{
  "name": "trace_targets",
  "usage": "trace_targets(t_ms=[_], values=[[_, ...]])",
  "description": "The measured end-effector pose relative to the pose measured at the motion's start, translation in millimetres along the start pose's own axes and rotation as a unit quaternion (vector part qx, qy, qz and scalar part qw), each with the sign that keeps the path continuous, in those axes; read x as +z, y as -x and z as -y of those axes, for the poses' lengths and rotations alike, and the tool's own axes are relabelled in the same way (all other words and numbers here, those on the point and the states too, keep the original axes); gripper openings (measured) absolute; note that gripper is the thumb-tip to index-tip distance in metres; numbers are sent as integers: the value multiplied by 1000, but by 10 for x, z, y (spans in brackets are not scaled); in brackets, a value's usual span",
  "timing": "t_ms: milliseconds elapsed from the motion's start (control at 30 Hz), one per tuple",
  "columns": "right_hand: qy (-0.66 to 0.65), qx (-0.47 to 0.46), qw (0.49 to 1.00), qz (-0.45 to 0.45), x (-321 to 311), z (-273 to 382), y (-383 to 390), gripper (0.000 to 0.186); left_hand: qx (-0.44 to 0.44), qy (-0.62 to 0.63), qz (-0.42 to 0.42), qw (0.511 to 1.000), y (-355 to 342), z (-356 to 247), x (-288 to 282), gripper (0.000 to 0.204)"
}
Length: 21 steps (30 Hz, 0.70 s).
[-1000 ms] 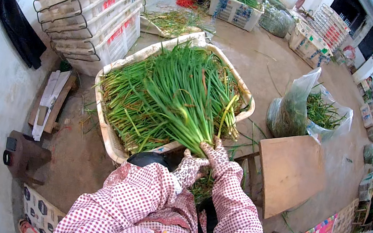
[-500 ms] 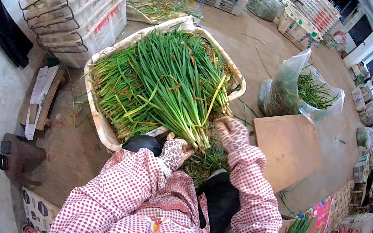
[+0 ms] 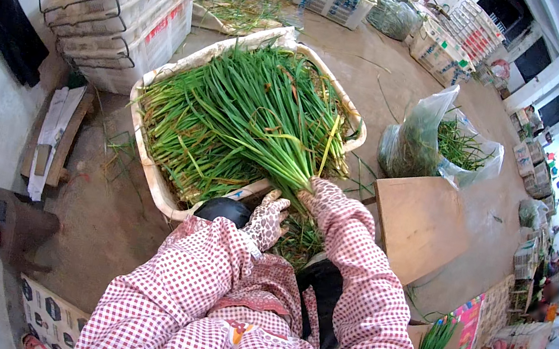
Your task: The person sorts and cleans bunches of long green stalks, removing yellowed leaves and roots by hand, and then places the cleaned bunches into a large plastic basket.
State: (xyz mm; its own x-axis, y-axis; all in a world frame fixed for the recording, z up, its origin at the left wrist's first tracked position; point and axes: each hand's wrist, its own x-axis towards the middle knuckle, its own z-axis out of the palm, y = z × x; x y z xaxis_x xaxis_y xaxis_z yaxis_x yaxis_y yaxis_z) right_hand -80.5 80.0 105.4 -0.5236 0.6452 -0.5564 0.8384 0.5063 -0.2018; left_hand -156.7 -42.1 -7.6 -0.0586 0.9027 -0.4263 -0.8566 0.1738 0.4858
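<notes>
This is a big vegetable work room. A white basket (image 3: 271, 39) is heaped with long green plants (image 3: 231, 109). Tall piled-up crates (image 3: 129, 16) stand to its left, a see-through bag (image 3: 412, 133) of leaves (image 3: 463, 145) sits to its right, and another full crate (image 3: 330, 1) is far behind it.

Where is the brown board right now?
In the head view, the brown board is to the right of the right hand, just below the clear plastic bag of greens.
</notes>
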Motion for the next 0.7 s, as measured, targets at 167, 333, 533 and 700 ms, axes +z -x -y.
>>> trace_targets(t_ms=[167, 333, 533, 700], values=[[-216, -4, 974, -74, -86, -115, 93, 51, -40, 61, -78, 994, 192, -95, -11, 35], [63, 26, 984, -167, 270, -152, 46, 44, -40, 23, -155, 987, 63, -124, 151, 33], [49, 101, 993, -40, 387, 87, 76, 56, 18, 44, -208, 977, -352, 127, -68, 26], [61, 56, 991, -103, 201, 91, 154, 51, 40, 88, -157, 983, -107, 57, 65, 33]])
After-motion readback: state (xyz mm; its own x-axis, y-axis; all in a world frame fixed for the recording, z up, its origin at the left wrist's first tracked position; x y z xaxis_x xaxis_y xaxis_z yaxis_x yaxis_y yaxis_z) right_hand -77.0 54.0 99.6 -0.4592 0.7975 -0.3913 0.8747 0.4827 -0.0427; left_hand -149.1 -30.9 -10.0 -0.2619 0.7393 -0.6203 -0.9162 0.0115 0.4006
